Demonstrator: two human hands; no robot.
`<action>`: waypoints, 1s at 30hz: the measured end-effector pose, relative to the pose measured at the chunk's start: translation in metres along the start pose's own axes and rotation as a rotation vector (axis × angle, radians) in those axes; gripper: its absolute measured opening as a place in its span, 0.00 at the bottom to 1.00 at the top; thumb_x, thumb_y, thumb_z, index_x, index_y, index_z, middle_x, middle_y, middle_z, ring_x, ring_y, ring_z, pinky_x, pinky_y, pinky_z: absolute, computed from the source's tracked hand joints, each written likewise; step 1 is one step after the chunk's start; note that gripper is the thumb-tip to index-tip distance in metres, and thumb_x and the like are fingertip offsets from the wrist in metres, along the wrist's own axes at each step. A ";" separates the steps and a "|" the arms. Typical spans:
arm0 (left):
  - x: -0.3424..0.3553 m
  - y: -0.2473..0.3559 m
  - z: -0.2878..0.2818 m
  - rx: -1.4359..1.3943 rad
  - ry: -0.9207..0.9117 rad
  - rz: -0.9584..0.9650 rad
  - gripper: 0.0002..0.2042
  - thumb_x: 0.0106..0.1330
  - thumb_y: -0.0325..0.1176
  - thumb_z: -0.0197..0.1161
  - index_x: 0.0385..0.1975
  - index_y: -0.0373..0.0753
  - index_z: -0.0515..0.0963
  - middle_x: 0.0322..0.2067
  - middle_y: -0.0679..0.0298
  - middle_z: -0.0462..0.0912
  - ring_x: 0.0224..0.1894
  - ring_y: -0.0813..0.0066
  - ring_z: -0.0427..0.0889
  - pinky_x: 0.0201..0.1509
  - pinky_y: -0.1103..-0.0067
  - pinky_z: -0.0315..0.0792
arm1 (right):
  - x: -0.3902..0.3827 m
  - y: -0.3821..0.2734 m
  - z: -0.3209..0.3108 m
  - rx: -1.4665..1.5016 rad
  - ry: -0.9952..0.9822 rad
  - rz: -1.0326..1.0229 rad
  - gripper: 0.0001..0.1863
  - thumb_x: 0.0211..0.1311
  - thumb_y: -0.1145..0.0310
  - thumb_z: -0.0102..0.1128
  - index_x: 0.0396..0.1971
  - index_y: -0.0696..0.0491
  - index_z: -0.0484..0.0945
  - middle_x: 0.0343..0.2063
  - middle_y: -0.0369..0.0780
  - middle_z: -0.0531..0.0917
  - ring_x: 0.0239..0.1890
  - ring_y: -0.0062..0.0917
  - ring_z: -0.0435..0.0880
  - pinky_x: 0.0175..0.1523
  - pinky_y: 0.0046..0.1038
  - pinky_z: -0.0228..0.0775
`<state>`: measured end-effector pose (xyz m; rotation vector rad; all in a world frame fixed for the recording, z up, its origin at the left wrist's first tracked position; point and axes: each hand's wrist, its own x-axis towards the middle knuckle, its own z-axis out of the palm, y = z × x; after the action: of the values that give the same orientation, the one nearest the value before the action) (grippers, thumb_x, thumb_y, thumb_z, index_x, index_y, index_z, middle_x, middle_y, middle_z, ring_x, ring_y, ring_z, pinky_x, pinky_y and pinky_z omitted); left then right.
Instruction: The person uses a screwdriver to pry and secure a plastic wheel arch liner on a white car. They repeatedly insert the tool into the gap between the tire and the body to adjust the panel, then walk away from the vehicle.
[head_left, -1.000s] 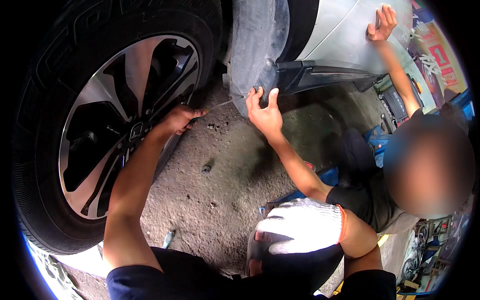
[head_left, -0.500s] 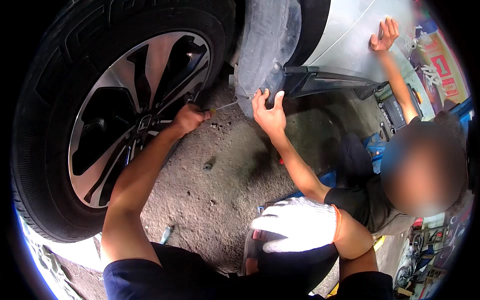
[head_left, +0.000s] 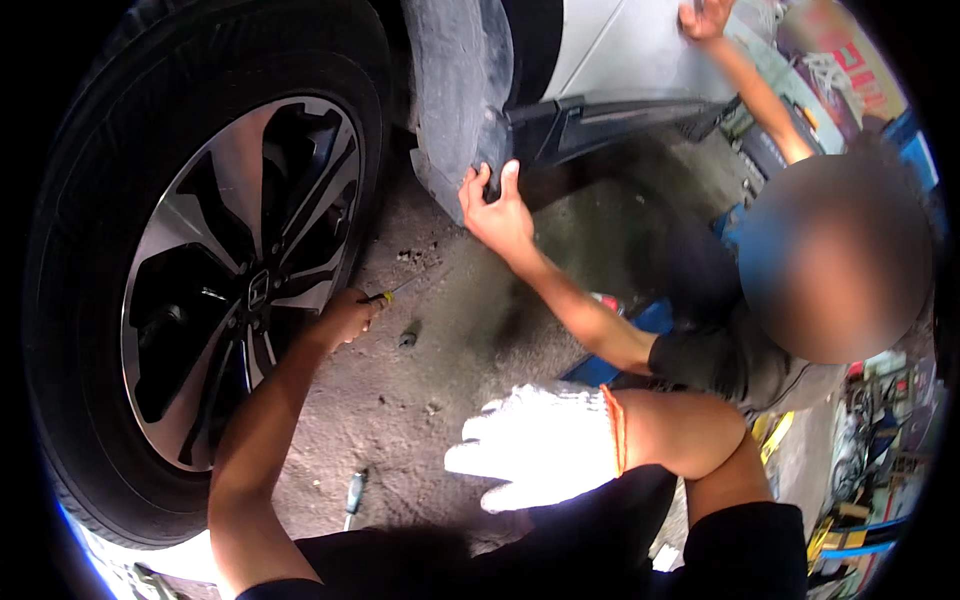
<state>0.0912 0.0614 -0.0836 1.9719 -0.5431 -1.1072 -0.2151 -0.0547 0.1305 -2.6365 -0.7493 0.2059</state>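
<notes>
My bare left hand is closed around a screwdriver with a yellow and black handle. Its thin shaft points over the ground toward the car, and the tip is clear of the bodywork. Beside that hand stands the wheel, a black tire on a silver and black rim. My right hand, in a white knitted glove with an orange cuff, is held in front of my lap, fingers apart and nothing in it. A co-worker's hand grips the lower corner of the grey wheel arch liner.
The co-worker crouches at the right, another hand against the silver car body. On the rough ground lie a second screwdriver and a small dark plastic piece. A dark sill trim runs along the car's lower edge.
My left hand has drawn back toward me, and the screwdriver's tip has come away from the liner's lower corner. My gloved right hand has shifted left. The whole view has shifted too.
</notes>
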 end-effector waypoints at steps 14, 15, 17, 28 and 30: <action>-0.008 0.042 0.003 1.053 0.000 0.194 0.11 0.52 0.29 0.60 0.32 0.31 0.83 0.35 0.46 0.83 0.38 0.50 0.84 0.38 0.62 0.76 | 0.035 -0.007 -0.008 0.126 -0.286 0.110 0.30 0.66 0.48 0.50 0.61 0.53 0.70 0.53 0.55 0.76 0.55 0.49 0.77 0.59 0.46 0.69; -0.010 0.050 0.005 1.069 -0.039 0.169 0.11 0.51 0.29 0.61 0.32 0.32 0.83 0.34 0.46 0.83 0.38 0.50 0.84 0.37 0.63 0.77 | 0.033 -0.005 -0.008 0.101 -0.278 0.108 0.30 0.66 0.48 0.50 0.60 0.53 0.71 0.51 0.55 0.77 0.53 0.49 0.78 0.57 0.46 0.70; -0.003 0.059 0.006 1.166 -0.124 0.140 0.11 0.50 0.30 0.62 0.31 0.32 0.84 0.33 0.46 0.84 0.36 0.51 0.84 0.36 0.64 0.77 | 0.035 -0.009 -0.018 0.102 -0.353 0.175 0.30 0.66 0.47 0.49 0.60 0.52 0.71 0.51 0.54 0.78 0.52 0.49 0.79 0.57 0.46 0.70; 0.030 0.071 0.031 1.342 -0.305 0.066 0.06 0.52 0.25 0.60 0.25 0.35 0.84 0.28 0.53 0.86 0.31 0.63 0.86 0.38 0.70 0.79 | 0.018 -0.006 -0.026 0.066 -0.288 0.154 0.29 0.67 0.47 0.49 0.59 0.51 0.71 0.49 0.52 0.79 0.49 0.48 0.80 0.53 0.45 0.72; 0.038 0.066 0.028 1.355 -0.315 0.120 0.06 0.47 0.29 0.64 0.24 0.37 0.85 0.28 0.53 0.86 0.32 0.59 0.85 0.37 0.68 0.78 | 0.016 -0.007 -0.027 0.074 -0.261 0.134 0.28 0.66 0.48 0.50 0.58 0.52 0.72 0.48 0.53 0.79 0.48 0.48 0.81 0.52 0.45 0.73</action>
<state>0.0880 -0.0155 -0.0584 2.7548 -1.9265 -1.0471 -0.1980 -0.0495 0.1569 -2.6194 -0.6306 0.6123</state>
